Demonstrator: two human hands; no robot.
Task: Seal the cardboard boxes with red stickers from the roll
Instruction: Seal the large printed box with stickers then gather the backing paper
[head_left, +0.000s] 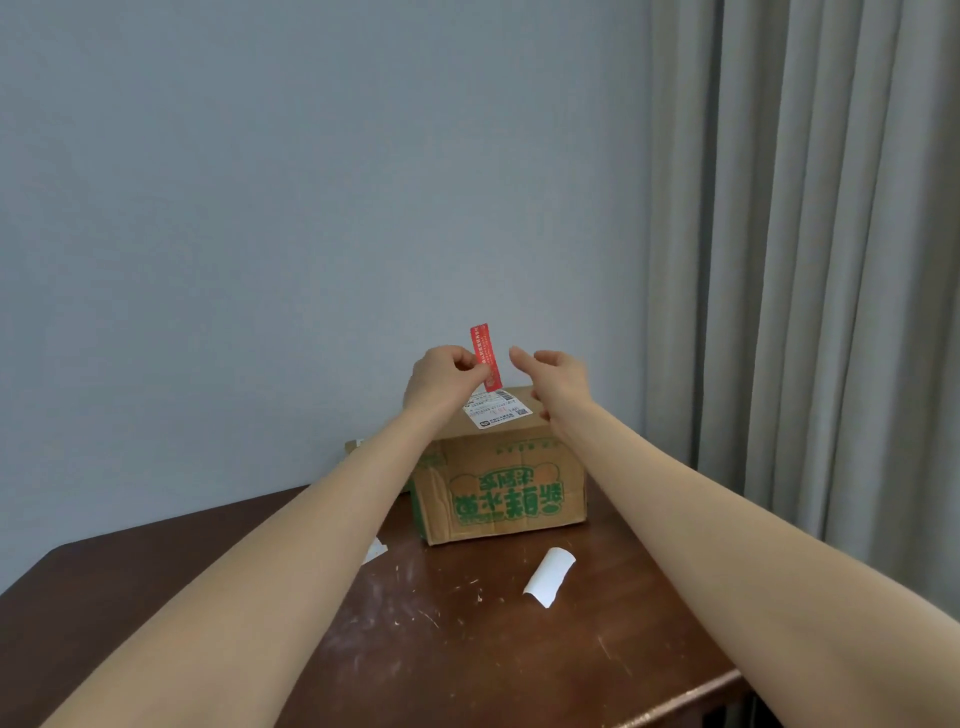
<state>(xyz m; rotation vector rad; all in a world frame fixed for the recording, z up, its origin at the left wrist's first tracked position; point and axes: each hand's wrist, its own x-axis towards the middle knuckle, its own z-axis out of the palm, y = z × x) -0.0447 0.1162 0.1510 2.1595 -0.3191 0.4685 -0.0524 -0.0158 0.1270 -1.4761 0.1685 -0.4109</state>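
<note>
Head view: left grip (444, 376) pinches red sticker (483, 352) over box (501, 493) at 12 o'clock, right grip (558, 382) spread. Not sealed yet, I'd guess.

The left forearm (291, 545) covers the left end of the cardboard box (506, 493), most of a brown thing (353, 446) behind it and part of a white paper scrap (375, 551). Print on the red sticker (483, 345) and the box's white label (496, 410) is too small to read. The worktop (467, 649) runs off the lower edge.
</note>
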